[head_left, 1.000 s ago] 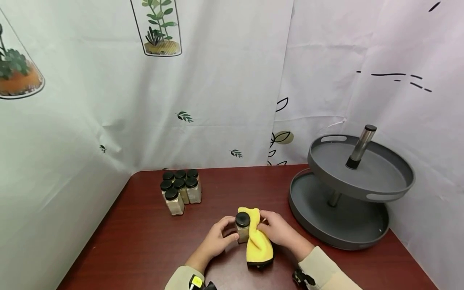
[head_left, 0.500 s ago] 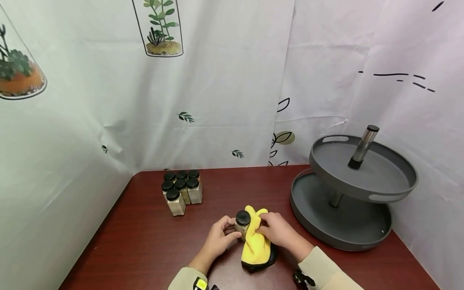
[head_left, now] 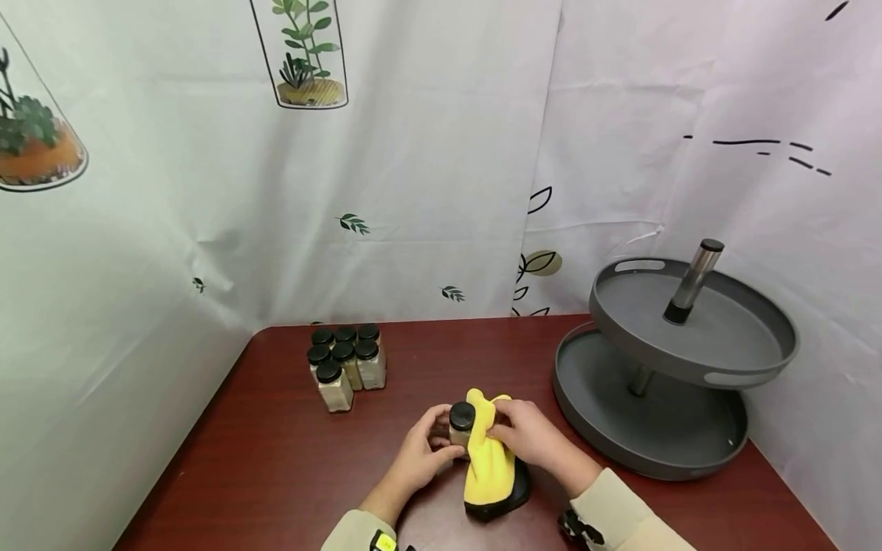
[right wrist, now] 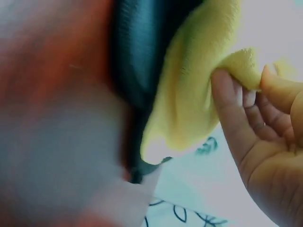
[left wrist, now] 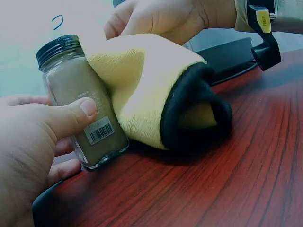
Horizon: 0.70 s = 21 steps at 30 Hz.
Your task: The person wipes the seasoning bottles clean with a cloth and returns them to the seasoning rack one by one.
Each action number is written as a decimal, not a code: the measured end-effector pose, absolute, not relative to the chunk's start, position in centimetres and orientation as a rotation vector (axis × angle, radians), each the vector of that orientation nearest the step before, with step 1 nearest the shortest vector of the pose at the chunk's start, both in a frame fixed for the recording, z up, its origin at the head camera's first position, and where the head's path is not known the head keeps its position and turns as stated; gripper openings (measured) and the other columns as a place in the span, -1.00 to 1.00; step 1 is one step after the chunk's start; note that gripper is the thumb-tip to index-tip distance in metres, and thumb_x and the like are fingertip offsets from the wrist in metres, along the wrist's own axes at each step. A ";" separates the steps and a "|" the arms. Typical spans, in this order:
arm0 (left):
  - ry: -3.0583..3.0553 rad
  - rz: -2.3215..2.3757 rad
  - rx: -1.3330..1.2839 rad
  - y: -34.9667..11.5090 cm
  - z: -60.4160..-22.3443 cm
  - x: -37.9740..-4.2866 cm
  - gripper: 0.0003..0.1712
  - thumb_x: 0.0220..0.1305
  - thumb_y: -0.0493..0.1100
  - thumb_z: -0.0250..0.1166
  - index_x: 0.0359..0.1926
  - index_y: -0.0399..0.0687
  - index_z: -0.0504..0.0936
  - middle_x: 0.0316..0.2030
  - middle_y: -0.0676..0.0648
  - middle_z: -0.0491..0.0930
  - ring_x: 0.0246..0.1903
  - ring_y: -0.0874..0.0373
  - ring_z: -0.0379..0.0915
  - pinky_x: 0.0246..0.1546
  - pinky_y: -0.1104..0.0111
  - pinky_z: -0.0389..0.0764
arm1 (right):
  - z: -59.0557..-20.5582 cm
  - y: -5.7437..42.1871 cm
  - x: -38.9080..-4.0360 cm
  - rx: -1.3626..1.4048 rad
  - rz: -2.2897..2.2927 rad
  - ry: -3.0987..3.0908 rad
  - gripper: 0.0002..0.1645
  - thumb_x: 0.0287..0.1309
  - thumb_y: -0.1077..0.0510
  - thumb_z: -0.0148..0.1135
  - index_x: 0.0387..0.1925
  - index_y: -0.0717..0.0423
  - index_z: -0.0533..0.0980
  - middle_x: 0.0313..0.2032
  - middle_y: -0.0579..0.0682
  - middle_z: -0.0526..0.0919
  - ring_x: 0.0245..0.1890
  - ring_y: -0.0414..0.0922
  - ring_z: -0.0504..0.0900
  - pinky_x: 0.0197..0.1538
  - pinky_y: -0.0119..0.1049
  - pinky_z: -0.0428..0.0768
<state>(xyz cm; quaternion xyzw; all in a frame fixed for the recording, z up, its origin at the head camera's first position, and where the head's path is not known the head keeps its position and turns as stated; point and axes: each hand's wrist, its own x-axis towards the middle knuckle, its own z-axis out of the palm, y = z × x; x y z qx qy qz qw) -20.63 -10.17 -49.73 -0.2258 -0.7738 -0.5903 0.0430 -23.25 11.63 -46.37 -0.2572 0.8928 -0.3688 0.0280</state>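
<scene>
A glass spice jar with a black screw lid and tan powder inside is tilted a little in the left wrist view. My left hand grips it, the thumb across its front above a barcode label. A yellow cloth with a dark border lies bunched against the jar's right side. My right hand pinches this cloth between thumb and fingers, as the right wrist view also shows. The cloth hides part of the jar in the head view.
Several black-lidded spice jars stand grouped at the back left of the reddish-brown table. A grey two-tier round tray with a metal post stands at the right. Printed white fabric hangs behind.
The cloth's hanging end has swung and refolded, showing more dark border, and its top now forms two peaks. Both hands stay near the same place with the jar between them.
</scene>
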 end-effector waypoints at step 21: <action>-2.305 -1.696 -0.728 -10.3 -53.3 -22.0 -0.42 -0.07 -0.21 0.45 0.05 -0.02 0.49 -0.22 0.02 0.43 -0.24 0.20 0.47 -0.34 0.31 0.59 | -46.7 11.7 -22.9 -0.840 -1.176 2.777 -0.89 0.01 0.23 0.29 -0.43 -0.03 0.53 -0.55 -0.22 0.49 -0.58 -0.30 0.44 -0.52 -0.40 0.47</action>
